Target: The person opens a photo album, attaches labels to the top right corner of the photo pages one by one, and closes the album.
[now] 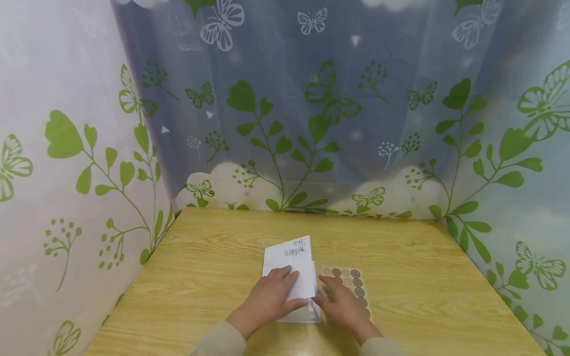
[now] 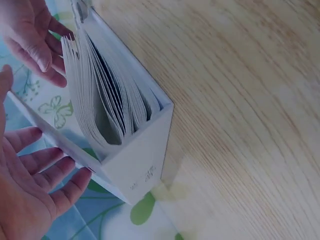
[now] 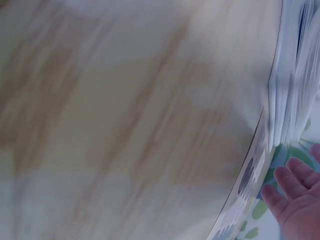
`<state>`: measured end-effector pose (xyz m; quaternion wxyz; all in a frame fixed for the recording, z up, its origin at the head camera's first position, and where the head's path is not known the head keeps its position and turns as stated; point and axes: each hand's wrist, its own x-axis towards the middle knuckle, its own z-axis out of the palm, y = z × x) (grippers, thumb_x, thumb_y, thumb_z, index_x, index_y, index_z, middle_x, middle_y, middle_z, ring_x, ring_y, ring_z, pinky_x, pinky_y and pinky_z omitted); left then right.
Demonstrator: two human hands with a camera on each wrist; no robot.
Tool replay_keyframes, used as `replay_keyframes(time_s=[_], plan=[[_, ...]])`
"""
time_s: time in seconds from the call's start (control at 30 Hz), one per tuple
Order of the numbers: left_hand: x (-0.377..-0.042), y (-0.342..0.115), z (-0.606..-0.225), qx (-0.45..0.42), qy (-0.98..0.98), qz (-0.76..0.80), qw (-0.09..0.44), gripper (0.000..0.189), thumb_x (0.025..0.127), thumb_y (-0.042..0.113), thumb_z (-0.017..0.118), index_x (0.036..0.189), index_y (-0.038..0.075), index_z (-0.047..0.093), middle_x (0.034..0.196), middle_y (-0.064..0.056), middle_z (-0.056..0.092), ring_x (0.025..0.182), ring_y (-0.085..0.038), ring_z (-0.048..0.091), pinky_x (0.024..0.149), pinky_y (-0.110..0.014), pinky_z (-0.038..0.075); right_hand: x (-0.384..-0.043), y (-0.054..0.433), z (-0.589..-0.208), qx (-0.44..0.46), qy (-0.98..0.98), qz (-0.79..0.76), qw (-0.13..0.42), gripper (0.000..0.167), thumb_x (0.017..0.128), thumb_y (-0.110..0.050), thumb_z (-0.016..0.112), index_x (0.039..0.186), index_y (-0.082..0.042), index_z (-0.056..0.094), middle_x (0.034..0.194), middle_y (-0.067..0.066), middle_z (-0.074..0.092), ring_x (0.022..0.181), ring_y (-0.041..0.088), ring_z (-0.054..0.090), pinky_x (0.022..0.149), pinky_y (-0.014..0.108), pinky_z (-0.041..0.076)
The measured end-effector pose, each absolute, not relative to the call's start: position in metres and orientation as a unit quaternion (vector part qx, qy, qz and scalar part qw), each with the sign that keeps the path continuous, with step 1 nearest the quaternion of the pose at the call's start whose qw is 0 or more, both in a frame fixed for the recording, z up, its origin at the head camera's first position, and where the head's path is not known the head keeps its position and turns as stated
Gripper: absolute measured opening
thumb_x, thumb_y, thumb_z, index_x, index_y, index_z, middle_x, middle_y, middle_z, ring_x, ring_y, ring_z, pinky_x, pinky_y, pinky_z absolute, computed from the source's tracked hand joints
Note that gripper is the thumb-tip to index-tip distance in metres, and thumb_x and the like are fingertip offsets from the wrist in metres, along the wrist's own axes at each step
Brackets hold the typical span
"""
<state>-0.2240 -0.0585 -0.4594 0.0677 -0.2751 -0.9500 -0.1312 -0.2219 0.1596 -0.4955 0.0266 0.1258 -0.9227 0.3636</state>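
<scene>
A white hardcover album (image 1: 278, 252) with dark handwriting on its front lies on the table, its cover partly raised. My left hand (image 1: 271, 292) rests on that cover with fingers extended, its thumb by the right edge. Seen from the left wrist, a thick block of pages (image 2: 92, 95) fans out inside the cover, next to the spine (image 2: 137, 162). Close to the pages' free edges is my right hand (image 1: 344, 302), fingers loosely bent and holding nothing. In the right wrist view these fingers (image 3: 290, 182) are beside the pages, over the patterned backdrop.
Partly beneath my right hand lies a tan sheet (image 1: 358, 283) with rows of round, coin-like stickers, just right of the album. The wood-grain table (image 1: 213, 242) is bordered by curtains (image 1: 276, 99) printed with leaves and butterflies at the back and both sides.
</scene>
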Motion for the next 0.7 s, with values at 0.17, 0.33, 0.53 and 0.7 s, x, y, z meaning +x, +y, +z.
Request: replay_keyframes(time_s=[0.17,0.33,0.53,0.7], plan=[[-0.226,-0.066,-0.460,-0.274,-0.942,-0.178,0.074,0.074,0.093,0.061,0.057,0.142,0.006,0.052,0.145,-0.017,0.050,0.132,-0.033,0.048,0.106,-0.048,0.043,-0.224,0.149,-0.499,0.142,-0.916,0.374,0.034,0.058,0.093,-0.037,0.067,0.137,-0.001,0.055,0.136,0.024,0.055,0.124,0.047,0.051,0.103,0.062,0.039],[-0.226,-0.078,-0.462,-0.267,-0.930,-0.242,0.073,0.075,0.094,0.061,0.054,0.145,0.005,0.049,0.148,-0.016,0.047,0.135,-0.035,0.045,0.109,-0.049,0.040,-0.225,0.140,-0.501,0.153,-0.913,0.376,0.032,0.057,0.093,-0.034,0.068,0.135,0.002,0.055,0.134,0.026,0.056,0.124,0.046,0.051,0.105,0.061,0.038],[-0.224,-0.089,-0.460,-0.271,-0.914,-0.292,0.079,0.069,0.097,0.052,0.056,0.145,0.003,0.048,0.148,-0.016,0.047,0.136,-0.033,0.044,0.110,-0.049,0.038,-0.224,0.130,-0.500,0.146,-0.921,0.361,0.019,0.056,0.092,-0.032,0.070,0.133,0.004,0.057,0.132,0.026,0.057,0.123,0.046,0.053,0.103,0.061,0.040],[-0.221,-0.096,-0.453,-0.279,-0.904,-0.310,0.096,0.062,0.099,0.043,0.058,0.144,0.002,0.048,0.145,-0.017,0.050,0.133,-0.033,0.048,0.108,-0.049,0.041,-0.224,0.127,-0.503,0.143,-0.926,0.348,0.015,0.056,0.091,-0.029,0.071,0.133,0.005,0.057,0.133,0.027,0.057,0.124,0.046,0.052,0.105,0.059,0.039]])
